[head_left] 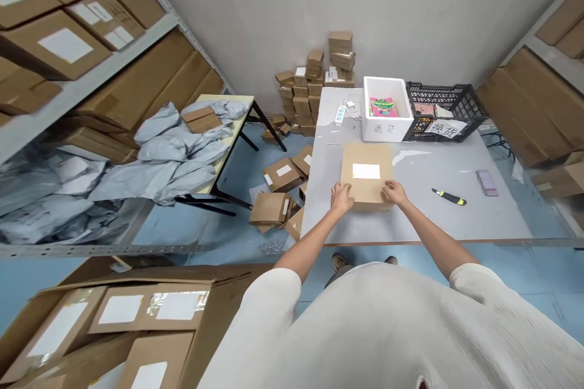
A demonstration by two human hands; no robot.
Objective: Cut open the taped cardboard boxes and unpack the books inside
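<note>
A closed brown cardboard box (367, 190) with a white label (365, 171) on its top stands near the front edge of the grey table (429, 225). My left hand (341, 197) grips its front left corner, fingers bent against the cardboard. At the front right corner, my right hand (394, 192) holds the same box with the fingers curled on its edge. To the right of the box lies a black and yellow utility knife (449, 197). Farther right is a small purple packet (487, 183).
Behind the box stand a white foam box (387, 130) and a black crate (460, 97). A power strip (340, 115) lies at the back left. Cartons (270, 208) cover the floor left of the table. Grey parcels (168, 149) fill a side table; loaded shelves (150, 42) flank both sides.
</note>
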